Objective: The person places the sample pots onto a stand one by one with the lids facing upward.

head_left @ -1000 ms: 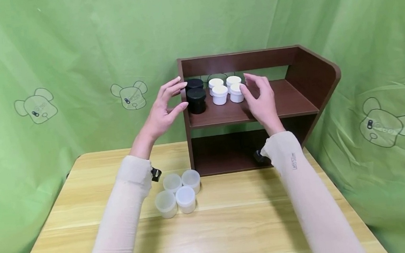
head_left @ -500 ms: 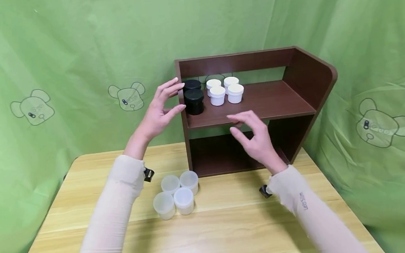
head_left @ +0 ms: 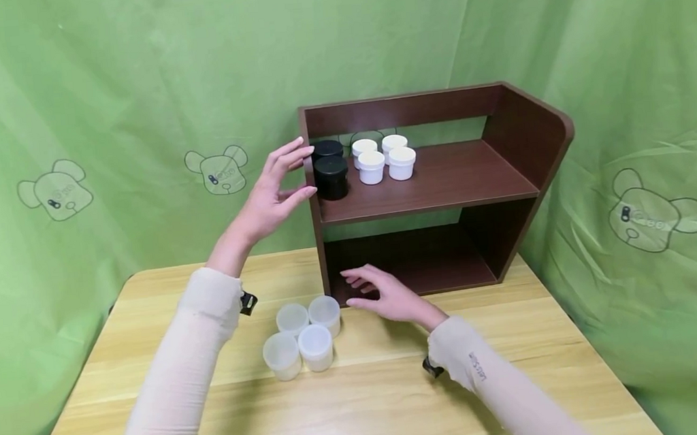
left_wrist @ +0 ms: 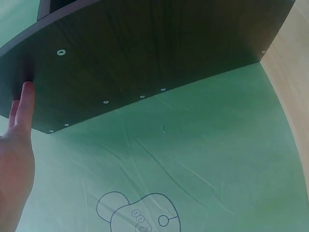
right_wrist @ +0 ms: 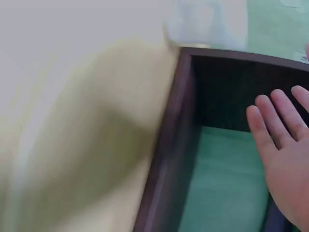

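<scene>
My left hand (head_left: pixel 269 193) touches the left side panel of the dark brown shelf (head_left: pixel 432 187) with its fingertips, and in the left wrist view the fingers (left_wrist: pixel 25 106) lie against that panel's outer face. My right hand (head_left: pixel 385 295) holds nothing and hovers before the lower compartment, fingers loosely bent toward the translucent cups. Several translucent cups (head_left: pixel 317 348) stand grouped on the table at the shelf's front left. On the upper board stand two black jars (head_left: pixel 331 179), one behind the other at the left end, and several white jars (head_left: pixel 402 164) beside them.
The shelf stands at the back of the light wooden table (head_left: pixel 399 391). Its right side panel (head_left: pixel 535 138) rises above the upper board. A green curtain (head_left: pixel 129 84) with bear-head drawings hangs behind and beside the table.
My right hand has come away from the white jars and moved down and left, toward the translucent cups. The left hand keeps its place at the shelf's side panel.
</scene>
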Motion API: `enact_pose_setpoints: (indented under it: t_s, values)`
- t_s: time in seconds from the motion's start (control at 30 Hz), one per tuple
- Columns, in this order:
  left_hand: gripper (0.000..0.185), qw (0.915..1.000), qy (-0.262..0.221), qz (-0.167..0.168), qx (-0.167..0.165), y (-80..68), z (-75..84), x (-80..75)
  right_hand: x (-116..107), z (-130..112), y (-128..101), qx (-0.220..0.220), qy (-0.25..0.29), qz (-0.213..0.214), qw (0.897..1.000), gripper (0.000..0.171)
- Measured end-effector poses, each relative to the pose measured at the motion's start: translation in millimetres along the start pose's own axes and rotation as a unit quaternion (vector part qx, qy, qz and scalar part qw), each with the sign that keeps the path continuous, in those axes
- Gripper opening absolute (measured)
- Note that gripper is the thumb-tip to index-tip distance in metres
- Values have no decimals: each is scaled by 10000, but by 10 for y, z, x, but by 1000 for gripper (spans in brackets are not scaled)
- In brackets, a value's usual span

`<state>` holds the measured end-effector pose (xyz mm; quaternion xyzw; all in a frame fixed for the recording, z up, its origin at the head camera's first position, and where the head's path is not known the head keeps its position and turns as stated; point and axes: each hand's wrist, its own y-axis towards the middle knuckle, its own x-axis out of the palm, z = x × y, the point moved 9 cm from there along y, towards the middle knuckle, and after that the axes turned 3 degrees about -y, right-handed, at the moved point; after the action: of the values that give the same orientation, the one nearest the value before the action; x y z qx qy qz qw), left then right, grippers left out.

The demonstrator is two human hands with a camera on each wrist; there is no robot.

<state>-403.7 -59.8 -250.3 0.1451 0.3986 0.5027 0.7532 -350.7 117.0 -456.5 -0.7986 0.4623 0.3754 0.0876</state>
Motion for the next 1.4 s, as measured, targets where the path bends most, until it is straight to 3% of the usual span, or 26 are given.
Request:
enact_pose_setpoints:
  t_s: [0.4, 0.83, 1.07, 1.3, 1.4]
  values:
    - [63, 9998, 144, -120, 33, 2, -21, -18, 493, 94, 74, 251, 79, -544, 9982, 66]
    - [61, 9999, 109, -62, 41, 3, -39, -19, 676, 170, 141, 487, -33, -611, 9969, 70]
    - [61, 9998, 169, -93, 58, -8, -40, -9, 662, 185, 125, 587, 235, -477, 9969, 65]
    - [57, 9998, 124, -111, -86, -50, 269, 18, 614, 189, 108, 712, 383, -379, 9960, 62]
    - [57, 9998, 114, -101, -94, -53, 280, 9, 561, 184, 96, 714, 373, -317, 9962, 62]
